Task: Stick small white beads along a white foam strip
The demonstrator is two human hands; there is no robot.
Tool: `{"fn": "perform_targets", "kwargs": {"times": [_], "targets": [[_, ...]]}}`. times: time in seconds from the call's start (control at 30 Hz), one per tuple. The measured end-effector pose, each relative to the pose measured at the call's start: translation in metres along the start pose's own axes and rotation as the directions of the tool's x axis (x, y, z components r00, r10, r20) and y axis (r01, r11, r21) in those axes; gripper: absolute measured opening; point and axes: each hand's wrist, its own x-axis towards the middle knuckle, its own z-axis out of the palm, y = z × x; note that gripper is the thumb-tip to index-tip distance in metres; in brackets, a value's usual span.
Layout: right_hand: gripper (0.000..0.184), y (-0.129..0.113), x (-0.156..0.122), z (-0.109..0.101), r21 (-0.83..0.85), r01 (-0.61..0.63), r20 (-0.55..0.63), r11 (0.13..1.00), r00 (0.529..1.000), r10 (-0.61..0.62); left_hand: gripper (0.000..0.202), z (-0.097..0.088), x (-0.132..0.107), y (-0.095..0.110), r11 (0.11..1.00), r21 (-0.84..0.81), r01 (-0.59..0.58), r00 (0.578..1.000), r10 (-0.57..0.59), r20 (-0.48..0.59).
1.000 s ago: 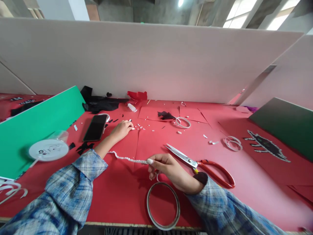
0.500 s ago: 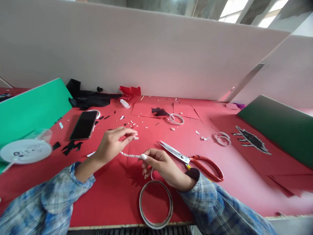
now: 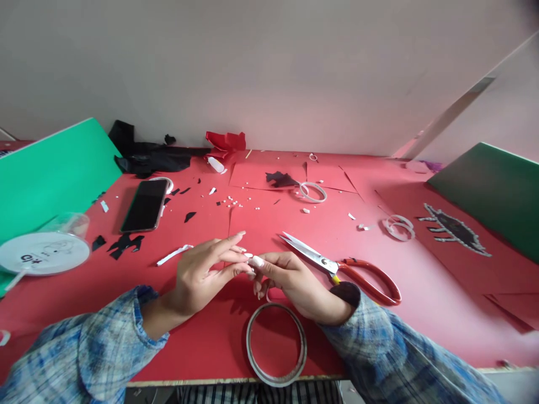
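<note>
My right hand [image 3: 301, 283] is closed in a pinch, its thumb over the fingers. Its grip hides most of the thin white twisted strip that showed there a moment earlier. My left hand [image 3: 206, 275] meets it with thumb and fingertips drawn together at the right thumb; whether anything small sits between them is hidden. Just in front of the right hand lies a tape ring [image 3: 250, 350], slightly over the table's near edge. Beyond the right wrist rest red-handled scissors [image 3: 370, 283], blades slightly apart and pointing away to the left.
A phone [image 3: 144, 206], black scraps [image 3: 122, 244] and a round white fan [image 3: 46, 255] lie left. Small white bits [image 3: 231, 202] and a glue bottle [image 3: 216, 164] are further back. At right, a white-edged black cutout [image 3: 457, 229] lies near a green board [image 3: 492, 191].
My left hand has come down and right to the right fingertips. The white strip that spanned between the hands is now mostly out of sight. The camera view has tilted down a little.
</note>
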Motion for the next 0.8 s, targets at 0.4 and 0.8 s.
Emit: {"fn": "perform_targets", "kwargs": {"times": [0.4,0.8], "targets": [[0.040,-0.001,-0.001,-0.001,-0.163,0.043,0.023,0.986,0.999,-0.040,0.048,-0.001,-0.001,-0.005,0.997,0.046,-0.058,0.989,0.051,0.140],[0.041,-0.001,-0.002,-0.002,-0.123,0.090,0.026,0.988,0.996,-0.087,0.048,-0.009,0.005,-0.002,0.866,0.241,-0.439,0.870,0.344,0.352]]}}
